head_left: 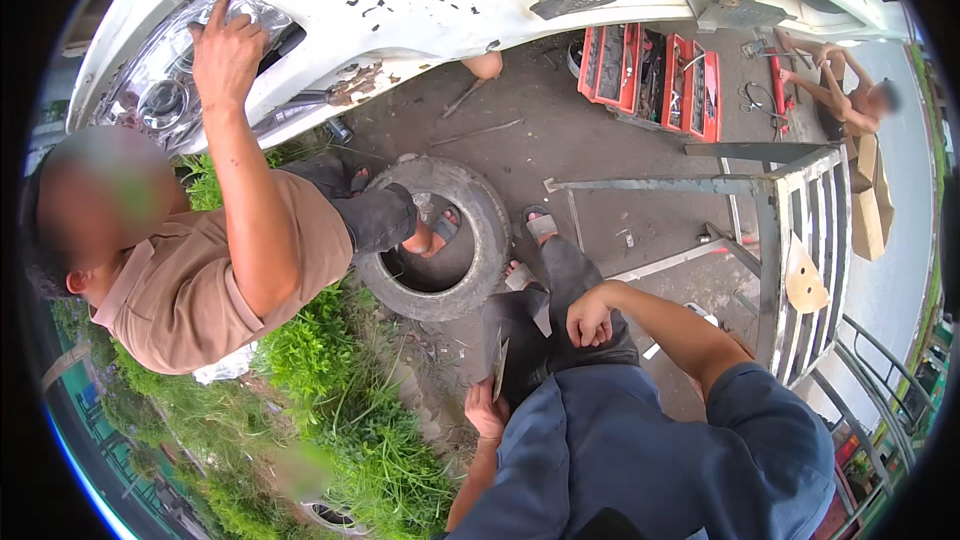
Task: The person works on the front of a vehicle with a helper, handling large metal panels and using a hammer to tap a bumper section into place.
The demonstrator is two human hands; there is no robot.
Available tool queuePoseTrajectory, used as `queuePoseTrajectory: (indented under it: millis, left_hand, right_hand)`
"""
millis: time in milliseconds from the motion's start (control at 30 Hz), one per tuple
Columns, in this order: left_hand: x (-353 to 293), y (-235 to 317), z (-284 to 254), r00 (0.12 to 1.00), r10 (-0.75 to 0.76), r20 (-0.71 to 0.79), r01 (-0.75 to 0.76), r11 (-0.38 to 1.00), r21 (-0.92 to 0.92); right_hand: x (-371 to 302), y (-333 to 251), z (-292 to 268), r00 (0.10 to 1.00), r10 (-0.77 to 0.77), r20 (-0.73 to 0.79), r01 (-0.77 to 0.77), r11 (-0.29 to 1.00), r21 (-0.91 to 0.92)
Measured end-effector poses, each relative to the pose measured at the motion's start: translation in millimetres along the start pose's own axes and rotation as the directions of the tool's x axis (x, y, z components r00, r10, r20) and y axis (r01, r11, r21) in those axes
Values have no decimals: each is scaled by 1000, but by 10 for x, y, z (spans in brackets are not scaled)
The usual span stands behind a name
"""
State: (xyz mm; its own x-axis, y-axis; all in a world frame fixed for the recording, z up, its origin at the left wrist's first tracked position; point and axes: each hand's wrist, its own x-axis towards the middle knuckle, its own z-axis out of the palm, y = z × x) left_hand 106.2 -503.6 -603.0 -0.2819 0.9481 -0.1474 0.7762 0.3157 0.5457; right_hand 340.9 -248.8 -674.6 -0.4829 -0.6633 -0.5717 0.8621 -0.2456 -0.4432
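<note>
My left hand (485,410) is low beside my left thigh, its fingers closed round a thin, flat, pale strip (501,362) that points up along my dark trousers. What the strip is exactly I cannot make out. My right hand (590,320) rests over my right thigh with the fingers curled in, and nothing shows in it. A co-worker in a brown shirt (220,275) sits at the left, one hand (228,52) raised with a finger at the upper edge of a clear headlight (165,90). That headlight sits in a white vehicle front (340,10) with peeling paint.
An old tyre (480,205) lies ahead of my feet, the co-worker's foot inside it. A red toolbox (655,80) stands open beyond. To the right are a metal slatted frame (800,270) and another person (850,90) crouching. Green plants (320,370) grow at the left.
</note>
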Motion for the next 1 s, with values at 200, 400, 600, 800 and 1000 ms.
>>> queuePoseTrajectory:
  millis: [200, 400, 600, 800, 1000]
  left_hand:
    - [418, -479, 249, 837, -538, -99, 469, 799, -376]
    - [571, -1562, 942, 575, -816, -51, 410, 342, -846]
    - [294, -2200, 2081, 350, -936, -27, 244, 119, -962]
    - [-102, -2575, 2832, 278, -957, 83, 219, -21, -976]
    - [-390, -2804, 3112, 256, -953, 164, 234, -104, -967]
  right_hand:
    - [1123, 164, -2561, 415, -112, -903, 504, 855, 125]
    - [2067, 95, -5376, -24, -212, -977, 495, 847, -196]
    - [2473, -627, -6848, -78, -338, -938, 282, 895, -346]
    - [2503, -879, -7848, -182, -250, -951, 173, 944, -281]
    - [2445, -805, -8086, -127, -233, -964, 58, 969, -242]
